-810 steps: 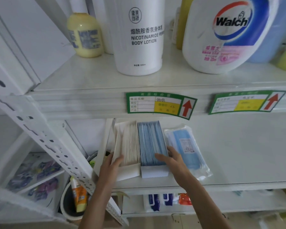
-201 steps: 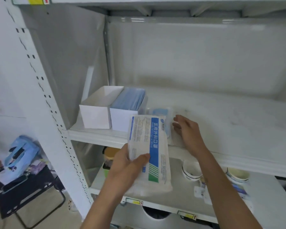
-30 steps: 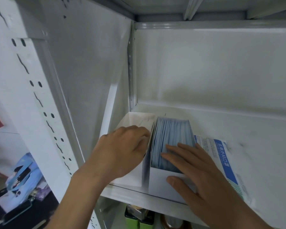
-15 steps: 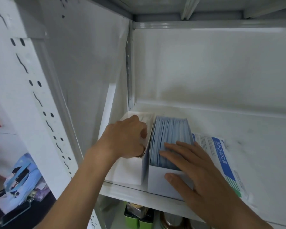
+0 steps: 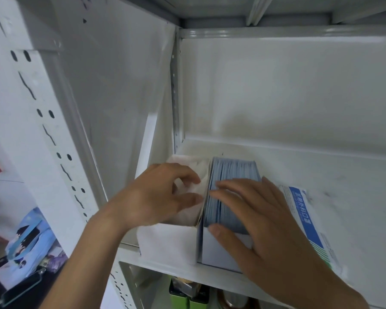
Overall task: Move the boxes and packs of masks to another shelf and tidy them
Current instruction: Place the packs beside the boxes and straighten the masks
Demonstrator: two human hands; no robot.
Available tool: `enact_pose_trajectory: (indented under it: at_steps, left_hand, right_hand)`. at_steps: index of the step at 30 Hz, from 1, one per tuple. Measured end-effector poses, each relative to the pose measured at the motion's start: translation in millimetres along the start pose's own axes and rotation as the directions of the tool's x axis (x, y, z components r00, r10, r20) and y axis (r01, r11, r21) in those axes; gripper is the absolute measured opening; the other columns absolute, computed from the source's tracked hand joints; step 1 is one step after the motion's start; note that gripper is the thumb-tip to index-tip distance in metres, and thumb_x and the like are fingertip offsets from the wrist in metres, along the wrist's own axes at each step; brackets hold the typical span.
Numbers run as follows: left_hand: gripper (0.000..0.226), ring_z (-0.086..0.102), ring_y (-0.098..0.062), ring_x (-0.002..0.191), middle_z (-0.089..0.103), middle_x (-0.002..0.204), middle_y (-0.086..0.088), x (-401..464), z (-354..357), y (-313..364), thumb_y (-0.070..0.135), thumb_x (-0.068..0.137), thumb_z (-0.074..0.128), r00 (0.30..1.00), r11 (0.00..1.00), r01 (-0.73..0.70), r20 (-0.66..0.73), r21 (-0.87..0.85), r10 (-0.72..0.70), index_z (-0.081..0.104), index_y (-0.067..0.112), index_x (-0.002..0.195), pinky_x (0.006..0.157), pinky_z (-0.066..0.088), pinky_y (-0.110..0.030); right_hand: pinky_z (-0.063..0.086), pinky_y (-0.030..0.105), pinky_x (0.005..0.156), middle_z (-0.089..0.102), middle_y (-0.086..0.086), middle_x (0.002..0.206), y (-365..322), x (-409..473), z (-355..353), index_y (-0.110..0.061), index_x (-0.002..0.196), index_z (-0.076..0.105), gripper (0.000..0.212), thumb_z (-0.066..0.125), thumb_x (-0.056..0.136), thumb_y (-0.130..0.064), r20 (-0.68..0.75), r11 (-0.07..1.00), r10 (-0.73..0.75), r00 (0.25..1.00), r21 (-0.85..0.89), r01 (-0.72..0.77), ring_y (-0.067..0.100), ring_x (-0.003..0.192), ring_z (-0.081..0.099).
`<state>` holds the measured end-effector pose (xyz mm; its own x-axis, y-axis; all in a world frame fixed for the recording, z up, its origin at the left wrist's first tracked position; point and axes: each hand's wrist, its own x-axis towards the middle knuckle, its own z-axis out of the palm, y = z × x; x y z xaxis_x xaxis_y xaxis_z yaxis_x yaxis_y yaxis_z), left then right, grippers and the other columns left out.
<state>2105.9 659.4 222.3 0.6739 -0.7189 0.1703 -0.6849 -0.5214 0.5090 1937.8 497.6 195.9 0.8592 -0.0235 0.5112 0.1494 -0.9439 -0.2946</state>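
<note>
Two open white boxes stand side by side at the left end of a white shelf (image 5: 321, 175). The left box (image 5: 167, 244) holds white masks, the right box (image 5: 218, 248) a stack of blue masks (image 5: 232, 170). My left hand (image 5: 158, 197) reaches into the left box, fingers spread over the white masks. My right hand (image 5: 254, 219) lies flat on the blue masks, thumb against the box's front. A sealed white and blue mask pack (image 5: 308, 219) lies flat to the right of the boxes, partly under my right hand.
The shelf's white side panel (image 5: 120, 97) and perforated upright (image 5: 42, 130) close off the left. Green containers (image 5: 187, 293) sit on the shelf below. A blue printed bag (image 5: 29, 244) rests lower left, outside the rack. The shelf runs on bare to the right.
My left hand has opened its fingers and shifted a little toward me inside the left box. My right hand stays on the blue masks. The boxes have barely moved.
</note>
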Motion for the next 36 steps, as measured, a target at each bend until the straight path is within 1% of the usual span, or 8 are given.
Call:
enact_pose_trajectory:
  at_steps: [6, 11, 15, 19, 23, 26, 31, 36]
  left_hand:
    - [0.03, 0.064, -0.008, 0.108, 0.07, 0.12, 0.016, -28.2, 3.1, -0.6, 0.031, 0.107, 0.044, 0.983, 0.995, -0.077, -0.159, 0.069, 0.087, 0.063, 0.036, 0.13, 0.094, 0.05, -0.03]
    - [0.045, 0.04, -0.018, 0.143, 0.048, 0.154, 0.003, -36.4, 5.7, 0.9, 0.036, 0.103, 0.044, 0.972, 0.935, 0.012, -0.225, 0.355, 0.073, 0.05, 0.027, 0.147, 0.126, 0.011, -0.033]
    - [0.035, 0.059, -0.011, 0.122, 0.062, 0.133, 0.014, -34.5, 7.7, 8.4, 0.018, 0.102, 0.047, 0.975, 0.977, -0.117, -0.165, 0.177, 0.146, 0.064, 0.028, 0.13, 0.102, 0.049, -0.03]
    - [0.036, 0.058, -0.003, 0.112, 0.064, 0.122, 0.023, -35.1, 11.7, 5.4, 0.024, 0.098, 0.046, 0.98, 0.963, -0.142, -0.102, 0.228, 0.169, 0.06, 0.041, 0.127, 0.084, 0.045, -0.018]
    - [0.057, 0.056, -0.006, 0.118, 0.054, 0.142, 0.025, -38.1, 16.6, 6.6, 0.055, 0.094, 0.05, 0.983, 0.973, -0.114, -0.122, 0.199, 0.14, 0.031, 0.05, 0.148, 0.089, 0.041, -0.022]
    - [0.053, 0.054, -0.012, 0.13, 0.041, 0.155, 0.022, -39.7, 18.3, 7.9, 0.067, 0.097, 0.033, 0.979, 0.966, -0.03, -0.188, 0.258, 0.08, 0.039, 0.047, 0.146, 0.099, 0.046, -0.031]
    - [0.042, 0.063, -0.011, 0.096, 0.068, 0.11, 0.014, -40.8, 18.7, 16.6, 0.045, 0.103, 0.025, 0.972, 0.939, -0.145, -0.133, 0.312, 0.195, 0.064, 0.032, 0.108, 0.083, 0.055, -0.03]
    - [0.04, 0.067, -0.02, 0.112, 0.063, 0.138, 0.008, -40.5, 12.7, 17.7, 0.036, 0.101, 0.036, 0.955, 0.955, -0.08, -0.253, 0.284, 0.155, 0.067, 0.029, 0.126, 0.087, 0.056, -0.038]
  right_hand:
    - [0.025, 0.06, 0.116, 0.063, -0.022, 0.122, -7.9, 13.1, 9.4, -0.036, 0.111, 0.07, 0.035, 0.05, 0.091, -0.057, 0.119, 0.988, -0.06, 0.991, -0.135, 0.076, 0.01, 0.12, 0.053]
    - [0.031, 0.061, 0.112, 0.063, -0.021, 0.118, -8.3, 14.7, 11.4, -0.036, 0.114, 0.068, 0.035, 0.048, 0.093, -0.056, 0.108, 0.984, -0.05, 0.993, -0.166, 0.068, 0.012, 0.111, 0.056]
    - [0.033, 0.057, 0.113, 0.06, -0.022, 0.122, -7.9, 14.5, 12.6, -0.035, 0.119, 0.065, 0.038, 0.049, 0.092, -0.057, 0.11, 0.984, -0.047, 0.993, -0.167, 0.065, 0.011, 0.113, 0.054]
    - [0.045, 0.042, 0.102, 0.06, -0.021, 0.128, -6.1, 11.6, 13.5, -0.031, 0.126, 0.065, 0.044, 0.052, 0.092, -0.056, 0.091, 0.994, -0.046, 0.995, -0.095, 0.055, 0.007, 0.116, 0.053]
    - [0.046, 0.03, 0.097, 0.061, -0.019, 0.126, -4.1, 9.4, 7.3, -0.029, 0.125, 0.065, 0.039, 0.049, 0.096, -0.05, -0.095, 0.999, 0.018, 0.995, 0.033, -0.015, 0.002, 0.118, 0.053]
    - [0.049, 0.038, 0.097, 0.067, -0.013, 0.121, 1.2, 5.5, -2.6, -0.024, 0.119, 0.07, 0.041, 0.044, 0.097, -0.048, -0.186, 0.991, 0.117, 0.976, -0.045, -0.127, 0.008, 0.115, 0.057]
    - [0.015, 0.031, 0.124, 0.039, -0.017, 0.155, 3.5, 4.0, -1.5, -0.037, 0.144, 0.047, 0.077, 0.007, 0.089, -0.072, 0.092, 0.945, 0.292, 0.952, -0.181, -0.272, 0.002, 0.144, 0.028]
    - [0.003, 0.024, 0.12, 0.034, -0.014, 0.159, -0.3, 10.4, 2.4, -0.038, 0.148, 0.04, 0.071, 0.012, 0.092, -0.072, 0.044, 0.926, 0.333, 0.942, -0.202, -0.318, 0.007, 0.146, 0.025]
